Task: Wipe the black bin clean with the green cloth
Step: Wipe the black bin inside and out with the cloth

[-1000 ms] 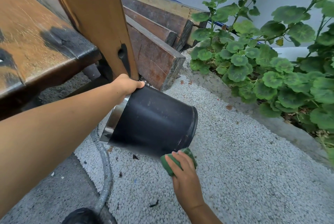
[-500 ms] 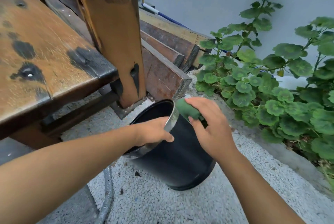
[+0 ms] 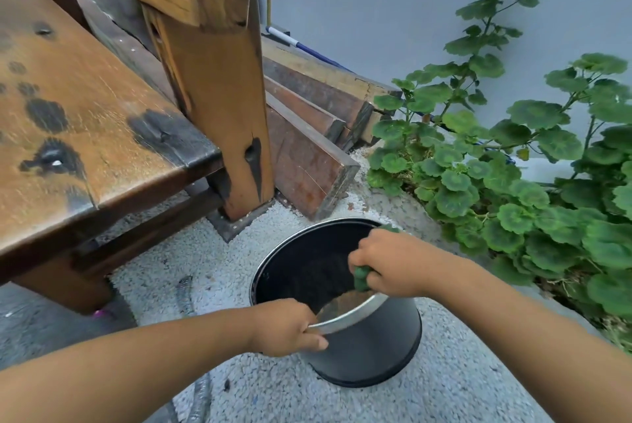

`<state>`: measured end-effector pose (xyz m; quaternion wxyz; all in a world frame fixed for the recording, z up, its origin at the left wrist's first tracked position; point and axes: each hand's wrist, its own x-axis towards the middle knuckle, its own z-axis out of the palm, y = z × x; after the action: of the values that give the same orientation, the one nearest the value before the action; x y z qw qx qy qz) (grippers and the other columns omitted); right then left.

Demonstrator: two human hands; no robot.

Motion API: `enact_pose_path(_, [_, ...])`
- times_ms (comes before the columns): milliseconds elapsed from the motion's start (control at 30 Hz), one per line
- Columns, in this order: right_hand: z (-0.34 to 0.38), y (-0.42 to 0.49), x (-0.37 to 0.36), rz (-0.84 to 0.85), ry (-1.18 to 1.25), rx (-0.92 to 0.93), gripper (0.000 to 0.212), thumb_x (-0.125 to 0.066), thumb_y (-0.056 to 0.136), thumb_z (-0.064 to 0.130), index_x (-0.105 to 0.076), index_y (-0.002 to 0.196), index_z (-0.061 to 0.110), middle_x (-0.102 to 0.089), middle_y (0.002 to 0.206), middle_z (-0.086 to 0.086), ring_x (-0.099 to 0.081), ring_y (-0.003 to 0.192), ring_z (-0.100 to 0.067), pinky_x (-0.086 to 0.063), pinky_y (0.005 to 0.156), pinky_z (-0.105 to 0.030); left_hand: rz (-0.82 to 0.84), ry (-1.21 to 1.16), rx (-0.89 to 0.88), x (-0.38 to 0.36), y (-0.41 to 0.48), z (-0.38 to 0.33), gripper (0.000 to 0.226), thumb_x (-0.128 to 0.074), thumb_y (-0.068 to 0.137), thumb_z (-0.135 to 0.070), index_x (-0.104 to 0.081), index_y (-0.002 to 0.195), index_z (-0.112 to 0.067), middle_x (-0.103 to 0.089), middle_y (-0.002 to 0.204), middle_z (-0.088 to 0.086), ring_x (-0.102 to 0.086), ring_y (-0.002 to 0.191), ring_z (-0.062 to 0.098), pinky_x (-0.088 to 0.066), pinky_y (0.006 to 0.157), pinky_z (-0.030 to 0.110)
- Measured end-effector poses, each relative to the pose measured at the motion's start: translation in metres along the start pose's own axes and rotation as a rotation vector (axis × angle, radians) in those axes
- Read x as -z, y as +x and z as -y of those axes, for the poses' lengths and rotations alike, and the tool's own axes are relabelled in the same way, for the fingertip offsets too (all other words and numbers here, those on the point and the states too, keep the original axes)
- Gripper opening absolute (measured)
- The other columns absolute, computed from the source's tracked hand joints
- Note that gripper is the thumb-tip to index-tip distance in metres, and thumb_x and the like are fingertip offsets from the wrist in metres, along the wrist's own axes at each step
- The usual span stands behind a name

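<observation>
Gravel ground, by a bench [image 3: 85, 108]. Bin [image 3: 369, 344] stood there, tilted; left hand [image 3: 287, 328] clenched its rim. Right hand [image 3: 393, 262] clutched cloth [image 3: 361, 275] at the mouth. Best: steady the rim, sweep the inner wall firmly.

A stained wooden bench [image 3: 85, 122] at left, planks [image 3: 307, 149] stacked behind its post [image 3: 222, 108], leafy plants [image 3: 513, 183] crowding the grey wall [image 3: 376, 12].

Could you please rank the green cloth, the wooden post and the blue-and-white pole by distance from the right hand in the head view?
1. Green cloth: clutched in the right hand, at the bin's mouth.
2. Wooden post: up and left, past the bin.
3. Blue-and-white pole: farthest, against the back wall.
</observation>
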<state>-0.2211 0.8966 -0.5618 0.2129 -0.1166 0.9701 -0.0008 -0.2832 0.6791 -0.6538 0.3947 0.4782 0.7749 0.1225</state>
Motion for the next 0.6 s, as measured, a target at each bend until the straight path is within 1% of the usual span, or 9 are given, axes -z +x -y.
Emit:
enact_pose_path(67, [-0.012, -0.015, -0.009, 0.012, -0.018, 0.02, 0.019, -0.051, 0.085, 0.025, -0.061, 0.101, 0.026, -0.055, 0.094, 0.003, -0.049, 0.105, -0.022, -0.051, 0.08, -0.044, -0.02, 0.216, -0.03, 0.0, -0.002, 0.007, 0.055, -0.049, 0.1, -0.053, -0.059, 0.081, -0.003, -0.062, 0.073, 0.019, -0.057, 0.067, 0.034, -0.044, 0.061, 0.04])
enact_pose_path(133, [-0.021, -0.03, -0.017, -0.022, 0.039, 0.041, 0.022, -0.051, 0.09, 0.044, -0.059, 0.103, 0.029, -0.053, 0.094, 0.005, -0.049, 0.106, -0.019, -0.05, 0.081, -0.042, -0.04, 0.338, -0.087, 0.002, -0.002, 0.011, 0.063, -0.044, 0.099, -0.06, -0.061, 0.082, -0.002, -0.064, 0.074, 0.02, -0.058, 0.067, 0.036, -0.045, 0.062, 0.043])
enact_pose_path(200, [-0.025, -0.042, -0.025, 0.022, 0.028, 0.064, 0.048, -0.05, 0.085, 0.073, -0.055, 0.106, 0.03, -0.054, 0.097, 0.005, -0.046, 0.105, -0.016, -0.05, 0.08, -0.04, -0.037, 0.445, -0.119, 0.003, -0.002, 0.017, 0.068, -0.04, 0.097, -0.067, -0.061, 0.082, -0.004, -0.065, 0.074, 0.018, -0.058, 0.065, 0.035, -0.044, 0.06, 0.04])
enact_pose_path(233, [-0.023, -0.046, -0.031, 0.061, -0.03, 0.08, 0.058, -0.05, 0.08, 0.08, -0.054, 0.108, 0.029, -0.054, 0.1, 0.005, -0.045, 0.105, -0.016, -0.049, 0.078, -0.039, -0.035, 0.505, -0.129, 0.003, -0.003, 0.02, 0.07, -0.039, 0.095, -0.071, -0.061, 0.083, -0.006, -0.066, 0.075, 0.017, -0.059, 0.067, 0.035, -0.045, 0.061, 0.04])
enact_pose_path(300, [-0.02, -0.054, -0.046, 0.085, -0.119, 0.094, 0.062, -0.056, 0.079, 0.078, -0.052, 0.113, 0.027, -0.055, 0.105, 0.004, -0.044, 0.106, -0.018, -0.043, 0.069, -0.036, -0.041, 0.646, -0.157, 0.004, -0.005, 0.025, 0.074, -0.034, 0.094, -0.075, -0.063, 0.086, -0.007, -0.068, 0.081, 0.017, -0.061, 0.073, 0.037, -0.05, 0.067, 0.042])
enact_pose_path(400, [-0.023, -0.062, -0.06, 0.002, -0.116, 0.081, 0.052, -0.058, 0.084, 0.07, -0.053, 0.112, 0.027, -0.055, 0.107, 0.005, -0.044, 0.108, -0.018, -0.034, 0.065, -0.033, -0.034, 0.8, -0.201, 0.004, -0.003, 0.025, 0.079, -0.027, 0.096, -0.074, -0.065, 0.089, -0.006, -0.069, 0.086, 0.017, -0.062, 0.079, 0.039, -0.053, 0.077, 0.047])
enact_pose_path(433, [-0.025, -0.064, -0.062, -0.026, -0.107, 0.082, 0.051, -0.058, 0.084, 0.07, -0.053, 0.11, 0.027, -0.055, 0.106, 0.006, -0.044, 0.107, -0.018, -0.035, 0.064, -0.033, -0.025, 0.827, -0.203, 0.005, -0.002, 0.024, 0.079, -0.025, 0.096, -0.074, -0.065, 0.089, -0.006, -0.07, 0.087, 0.017, -0.062, 0.079, 0.039, -0.053, 0.078, 0.047])
enact_pose_path(500, [-0.027, -0.066, -0.065, -0.062, -0.077, 0.083, 0.048, -0.058, 0.083, 0.071, -0.053, 0.105, 0.028, -0.055, 0.102, 0.008, -0.044, 0.104, -0.016, -0.043, 0.066, -0.035, -0.014, 0.858, -0.192, 0.01, -0.001, 0.02, 0.078, -0.024, 0.096, -0.074, -0.064, 0.088, -0.008, -0.07, 0.085, 0.016, -0.061, 0.075, 0.036, -0.054, 0.077, 0.047])
enact_pose_path(600, [-0.029, -0.069, -0.068, -0.085, -0.055, 0.044, 0.046, -0.058, 0.081, 0.073, -0.051, 0.097, 0.03, -0.054, 0.098, 0.012, -0.043, 0.1, -0.013, -0.051, 0.072, -0.038, -0.036, 0.896, -0.198, 0.022, -0.001, 0.016, 0.079, -0.019, 0.093, -0.077, -0.061, 0.082, -0.011, -0.067, 0.078, 0.012, -0.052, 0.064, 0.029, -0.055, 0.08, 0.045])
